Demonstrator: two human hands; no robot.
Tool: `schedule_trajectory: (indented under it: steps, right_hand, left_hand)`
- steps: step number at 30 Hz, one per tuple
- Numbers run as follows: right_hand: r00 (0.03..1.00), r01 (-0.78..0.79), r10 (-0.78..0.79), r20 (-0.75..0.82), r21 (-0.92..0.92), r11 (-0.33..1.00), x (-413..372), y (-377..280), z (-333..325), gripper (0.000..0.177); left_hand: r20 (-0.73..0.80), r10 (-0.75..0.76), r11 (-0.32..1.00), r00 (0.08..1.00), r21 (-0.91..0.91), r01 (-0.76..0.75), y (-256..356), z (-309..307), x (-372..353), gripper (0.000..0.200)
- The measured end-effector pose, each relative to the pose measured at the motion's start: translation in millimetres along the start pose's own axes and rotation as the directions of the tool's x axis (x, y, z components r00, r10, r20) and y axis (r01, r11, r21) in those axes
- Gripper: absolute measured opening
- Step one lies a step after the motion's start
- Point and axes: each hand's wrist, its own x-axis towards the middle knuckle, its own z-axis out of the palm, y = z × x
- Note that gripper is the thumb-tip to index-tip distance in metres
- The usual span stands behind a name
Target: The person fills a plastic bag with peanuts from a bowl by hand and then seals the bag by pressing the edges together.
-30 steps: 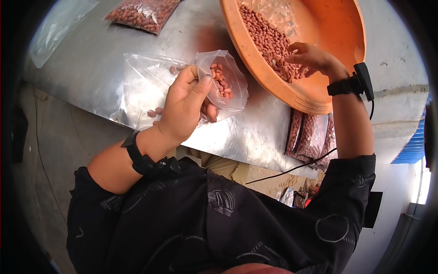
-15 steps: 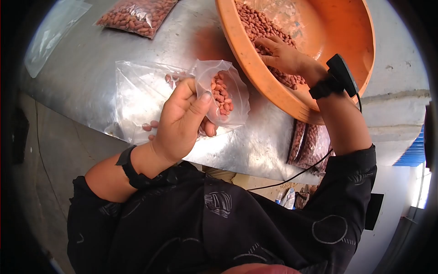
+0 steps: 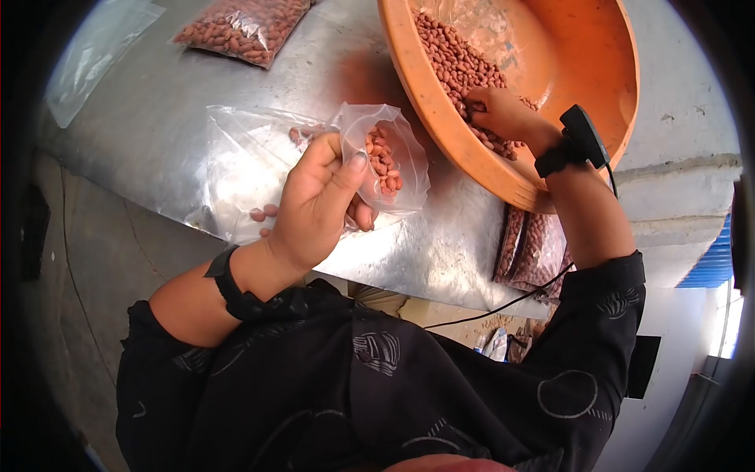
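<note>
My left hand point(image 3: 314, 200) is closed around the mouth of a clear plastic bag point(image 3: 244, 153), its thumb pressed on the folded rim. Some reddish-brown peanuts point(image 3: 383, 161) show through the bag's opening, and a few more lie lower in it. Inside a large orange basin point(image 3: 586, 47), my right hand point(image 3: 510, 116) has its fingers curled at the heap of peanuts point(image 3: 452, 63). Those fingertips are partly hidden, so how many peanuts they hold cannot be seen.
A filled bag of peanuts point(image 3: 240, 33) lies at the back of the metal table point(image 3: 338, 39), with flat clear plastic point(image 3: 102, 51) left of it. More filled bags point(image 3: 535, 248) sit beneath the basin's near rim. A black cable point(image 3: 503, 308) trails from my right wrist.
My right hand's fingers, spread over the peanuts before, have curled into a fist and drawn slightly nearer. My left hand keeps its hold on the bag.
</note>
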Motion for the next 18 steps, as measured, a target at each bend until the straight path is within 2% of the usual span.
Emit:
schedule_trajectory:
  steps: [2,5,8,10,12,15,18]
  right_hand:
    - [0.997,0.003,0.003,-0.075,0.078,0.997,-7,3,0,0.020]
    - [0.987,0.039,-0.029,-0.160,0.060,0.997,-12,14,-4,0.019]
    - [0.980,0.026,0.006,-0.197,0.158,0.987,-18,15,-18,0.015]
    - [0.981,-0.012,0.086,-0.171,0.390,0.921,-32,-8,-36,0.013]
    - [0.982,-0.012,0.129,-0.141,0.627,0.779,-46,-35,-55,0.015]
    - [0.984,0.170,-0.091,-0.150,0.683,0.710,-59,-69,-72,0.017]
    - [0.944,0.320,-0.294,-0.152,0.648,0.691,-70,-119,-72,0.014]
  left_hand:
    - [0.003,0.003,1.000,1.000,0.003,-0.003,1,0,1,0.016]
    - [-0.005,0.002,1.000,1.000,0.003,-0.002,1,2,1,0.016]
    - [-0.003,0.004,1.000,1.000,0.010,-0.004,2,3,0,0.016]
    - [0.016,0.017,1.000,1.000,0.025,-0.017,1,2,0,0.016]
    - [0.031,0.023,0.997,0.999,0.072,-0.025,1,1,1,0.019]
    - [0.021,0.033,0.996,0.999,0.085,-0.035,0,2,0,0.021]
    - [0.035,0.053,0.998,0.998,0.032,-0.054,0,1,0,0.018]
